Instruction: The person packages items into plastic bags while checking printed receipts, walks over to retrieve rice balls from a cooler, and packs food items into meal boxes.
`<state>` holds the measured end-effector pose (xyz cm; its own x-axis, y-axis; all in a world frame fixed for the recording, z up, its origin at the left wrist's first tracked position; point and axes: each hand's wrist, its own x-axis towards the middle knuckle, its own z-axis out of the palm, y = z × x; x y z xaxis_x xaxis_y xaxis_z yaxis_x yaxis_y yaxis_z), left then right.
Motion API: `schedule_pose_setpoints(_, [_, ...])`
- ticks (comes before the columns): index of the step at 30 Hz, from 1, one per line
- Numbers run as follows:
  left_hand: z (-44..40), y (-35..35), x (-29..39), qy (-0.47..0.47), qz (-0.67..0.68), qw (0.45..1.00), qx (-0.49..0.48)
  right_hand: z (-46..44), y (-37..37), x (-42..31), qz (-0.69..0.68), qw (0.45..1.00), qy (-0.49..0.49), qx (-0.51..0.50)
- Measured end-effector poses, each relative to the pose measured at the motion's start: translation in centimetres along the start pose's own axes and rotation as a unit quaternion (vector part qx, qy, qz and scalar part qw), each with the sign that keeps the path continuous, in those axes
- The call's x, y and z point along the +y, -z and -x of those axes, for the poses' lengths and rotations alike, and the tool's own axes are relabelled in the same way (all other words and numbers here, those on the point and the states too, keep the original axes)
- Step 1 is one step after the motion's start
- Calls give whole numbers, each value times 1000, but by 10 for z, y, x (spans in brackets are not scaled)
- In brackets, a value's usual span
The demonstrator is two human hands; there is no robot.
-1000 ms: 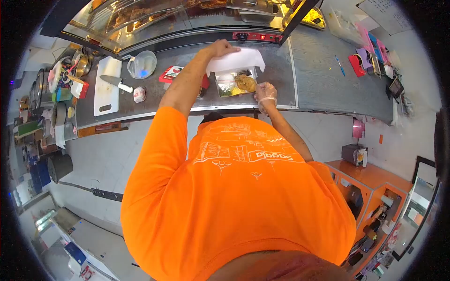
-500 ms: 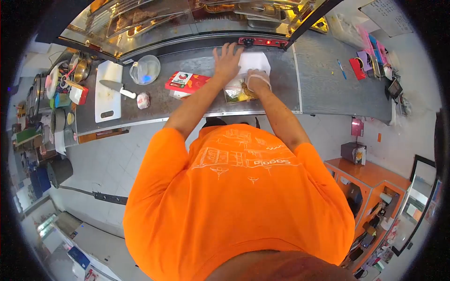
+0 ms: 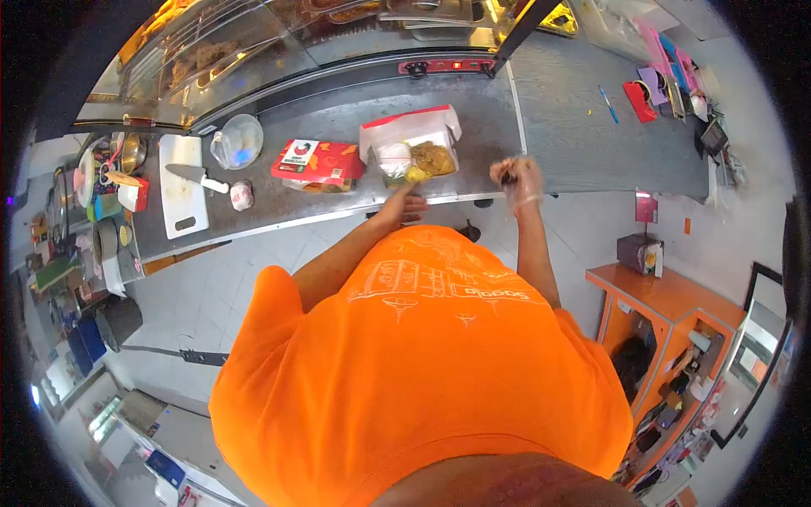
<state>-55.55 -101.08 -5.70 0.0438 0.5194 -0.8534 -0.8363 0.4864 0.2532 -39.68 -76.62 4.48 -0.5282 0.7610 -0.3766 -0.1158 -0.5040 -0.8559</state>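
Note:
An open white box with a red edge [image 3: 404, 127] stands near the counter's front edge, its lid raised at the back. Inside lie fried golden food [image 3: 432, 158] on the right and a white wrapped item [image 3: 394, 159] on the left. My left hand [image 3: 404, 208] is at the box's front edge, fingers apart and nothing seen in it. To the right of the box, my right hand [image 3: 517, 177], in a clear glove, is closed on a small dark thing I cannot make out. A closed red box [image 3: 317, 162] sits to the left.
On the counter's left are a white cutting board [image 3: 183, 190] with a knife [image 3: 197, 176], a wrapped ball [image 3: 242, 195] and a clear plastic bowl [image 3: 237, 142]. A glass food display [image 3: 279, 63] runs along the back. A blue pen [image 3: 608, 105] lies at the right.
My left hand has come from behind the box down to its front edge. My right hand has left the box, moved right and closed on something dark. The lid stands more upright.

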Motion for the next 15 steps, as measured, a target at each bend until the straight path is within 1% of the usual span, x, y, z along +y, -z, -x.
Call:
schedule_pose_setpoints(2, [-4, -28, 0, -94, 62, 992, 63, -1, 48, 5, 138, 990, -30, -6])
schedule_pose_setpoints(3, [-2, -43, -2, -139, 95, 981, 97, -3, 63, 9, 179, 982, -46, -34])
schedule_pose_setpoints(4, [-4, -52, -6, -201, 68, 968, 130, 1, 70, 9, 218, 972, -62, -61])
schedule_pose_setpoints(5, [-12, -56, -11, -229, 83, 960, 139, -1, 73, 9, 254, 960, -74, -87])
schedule_pose_setpoints(6, [-19, -58, -17, -256, 96, 951, 146, -2, 75, 9, 366, 920, -23, -137])
schedule_pose_setpoints(7, [-24, -60, -23, -280, 106, 942, 153, 1, 70, 6, 470, 863, 29, -181])
schedule_pose_setpoints(8, [-18, -71, -24, -296, 77, 928, 211, 4, 61, 2, 566, 791, 84, -217])
schedule_pose_setpoints(9, [-27, -66, -32, -349, 8, 907, 236, 7, 39, -4, 648, 705, 118, -263])
schedule_pose_setpoints(10, [-43, -55, -35, -403, -66, 879, 248, 4, 13, -10, 723, 609, 151, -291])
schedule_pose_setpoints(11, [-48, -53, -37, -429, -55, 873, 225, -9, -1, 8, 745, 541, 182, -345])
schedule_pose_setpoints(12, [-55, -52, -37, -450, -59, 863, 224, -22, -15, 25, 756, 474, 217, -396])
schedule_pose_setpoints(13, [-57, -57, -39, -499, -50, 834, 231, -13, -37, -3, 701, 544, 201, -416])
schedule_pose_setpoints(14, [-42, -64, -37, -502, -163, 807, 265, -30, -46, 41, 693, 547, 226, -411])
schedule_pose_setpoints(15, [-31, -65, -32, -487, -281, 769, 304, -32, -56, 54, 678, 557, 299, -376])
